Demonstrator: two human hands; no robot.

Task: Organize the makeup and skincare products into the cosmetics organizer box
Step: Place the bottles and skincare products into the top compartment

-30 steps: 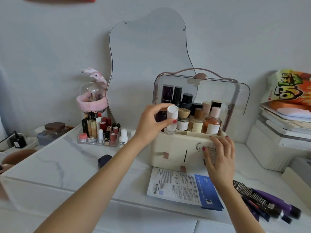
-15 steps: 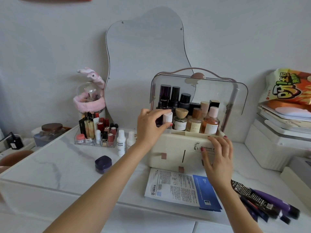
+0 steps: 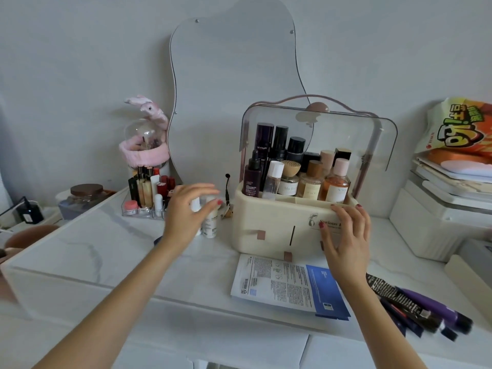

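The cream cosmetics organizer box (image 3: 266, 222) stands on the white marble-look tabletop (image 3: 80, 251), its clear lid (image 3: 346, 134) raised. Several bottles fill it, among them a clear bottle with a white cap (image 3: 273, 179) at the front left. My left hand (image 3: 183, 209) is left of the box, blurred, its fingers spread around the tops of two small white bottles (image 3: 210, 225) standing on the table. My right hand (image 3: 346, 241) lies flat against the box's front, fingertips at its rim.
A sheet-mask packet (image 3: 279, 283) lies in front of the box, with dark tubes (image 3: 415, 307) to its right. A clear lipstick holder (image 3: 149, 193), a glass jar (image 3: 85, 195) and a wavy mirror (image 3: 234, 89) stand at the back left. Stacked boxes (image 3: 439, 222) crowd the right.
My left hand set the white-capped bottle into the box's front left, let go of it, and swung left to the two small white bottles. My right hand stayed on the box.
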